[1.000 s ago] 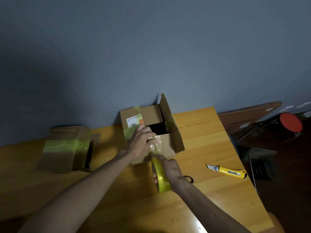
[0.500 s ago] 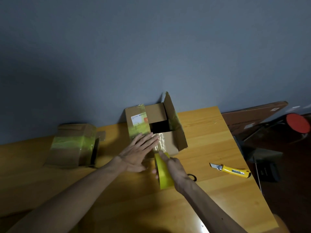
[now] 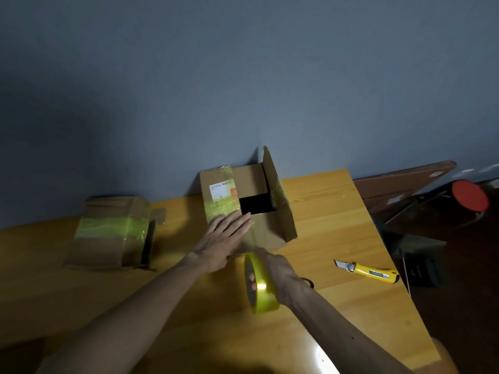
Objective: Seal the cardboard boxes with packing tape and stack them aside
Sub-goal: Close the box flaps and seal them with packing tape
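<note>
A brown cardboard box (image 3: 270,233) stands at the middle of the wooden table (image 3: 337,220), partly open, with one flap upright on its right and a dark gap in its top. A strip of yellowish tape and a white label lie on its left flap. My left hand (image 3: 224,241) presses flat, fingers straight, on the box's near top edge. My right hand (image 3: 278,273) grips a yellow roll of packing tape (image 3: 260,286) just in front of the box, fingers through its core. A second taped box (image 3: 110,233) lies on its side to the left.
A yellow utility knife (image 3: 370,272) with its blade out lies on the table to the right. Beyond the table's right edge are a flat cardboard sheet (image 3: 399,182), a red round object (image 3: 469,195) and dark items on the floor. A grey wall rises behind.
My left hand has gone from curled on the box's front to flat with straight fingers on its top edge. My right hand has drawn the tape roll back toward me.
</note>
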